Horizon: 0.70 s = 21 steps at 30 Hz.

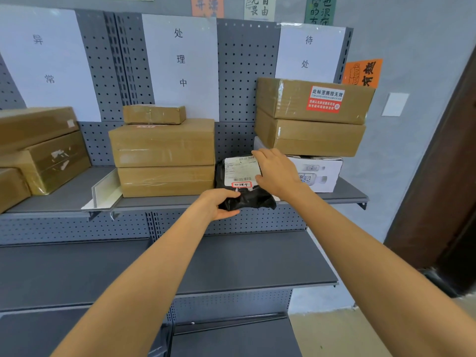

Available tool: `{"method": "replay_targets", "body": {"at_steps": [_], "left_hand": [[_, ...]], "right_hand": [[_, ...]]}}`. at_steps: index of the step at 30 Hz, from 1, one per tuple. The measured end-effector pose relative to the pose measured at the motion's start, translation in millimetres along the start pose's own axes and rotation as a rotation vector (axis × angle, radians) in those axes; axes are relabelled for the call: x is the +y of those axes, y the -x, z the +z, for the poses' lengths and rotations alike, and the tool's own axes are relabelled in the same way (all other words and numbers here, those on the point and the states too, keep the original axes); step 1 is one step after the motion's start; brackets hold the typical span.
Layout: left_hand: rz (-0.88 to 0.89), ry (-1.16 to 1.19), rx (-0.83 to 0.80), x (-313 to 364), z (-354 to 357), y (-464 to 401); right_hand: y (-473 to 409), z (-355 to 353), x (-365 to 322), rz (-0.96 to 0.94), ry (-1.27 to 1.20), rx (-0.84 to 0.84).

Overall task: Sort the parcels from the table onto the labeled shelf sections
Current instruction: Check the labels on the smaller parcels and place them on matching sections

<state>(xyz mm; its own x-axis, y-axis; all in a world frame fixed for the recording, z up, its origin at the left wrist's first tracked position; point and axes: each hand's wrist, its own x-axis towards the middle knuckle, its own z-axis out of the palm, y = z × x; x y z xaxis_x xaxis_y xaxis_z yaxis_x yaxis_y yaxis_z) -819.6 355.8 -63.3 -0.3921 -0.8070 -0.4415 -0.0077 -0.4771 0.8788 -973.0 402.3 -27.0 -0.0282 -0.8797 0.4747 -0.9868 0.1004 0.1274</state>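
Grey pegboard shelving (239, 73) fills the frame, with three white paper signs taped across its back panel. At the left edge of the top shelf (64, 194), under the sign 异常 (43, 60), several brown cartons (43, 150) are stacked. A white divider (105, 189) stands just right of them. Under the middle sign 处理中 (181, 57) sit two large taped cartons (164, 155), one on the other, with a small flat carton (154, 114) on top. Just right of that stack, near the centre of the frame, a black poly mailer (244, 194) lies on the shelf, its near end hanging over the front edge; its white shipping label (240, 170) carries a red-framed tag reading 处理中. The left hand (219, 203) grips the mailer's near left corner, fingers curled over it. The right hand (277, 171) rests on the mailer's right side, fingers fairly straight across the label. At the right, under the sign 待处 (307, 51), two brown cartons (313, 117) sit on a white box (319, 172).
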Motion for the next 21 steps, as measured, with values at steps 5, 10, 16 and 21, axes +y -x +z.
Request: {"method": "replay_targets", "body": {"at_steps": [5,10,16,21], "left_hand": [[0.068,0.023,0.086,11.2,10.9,-18.7],[0.090,-0.003,0.163,19.7,18.8,-40.8],[0.097,-0.075,0.206,23.5,25.8,-56.9],[0.114,-0.100,0.228,24.0,28.9,-67.6]], "right_hand": [[-3.2,3.8,9.3,0.006,0.011,-0.008],[-14.1,15.0,11.5,-0.070,0.067,-0.025],[-25.3,20.2,14.8,-0.086,0.091,-0.013],[-28.0,19.9,17.3,-0.096,0.119,-0.011]]}}
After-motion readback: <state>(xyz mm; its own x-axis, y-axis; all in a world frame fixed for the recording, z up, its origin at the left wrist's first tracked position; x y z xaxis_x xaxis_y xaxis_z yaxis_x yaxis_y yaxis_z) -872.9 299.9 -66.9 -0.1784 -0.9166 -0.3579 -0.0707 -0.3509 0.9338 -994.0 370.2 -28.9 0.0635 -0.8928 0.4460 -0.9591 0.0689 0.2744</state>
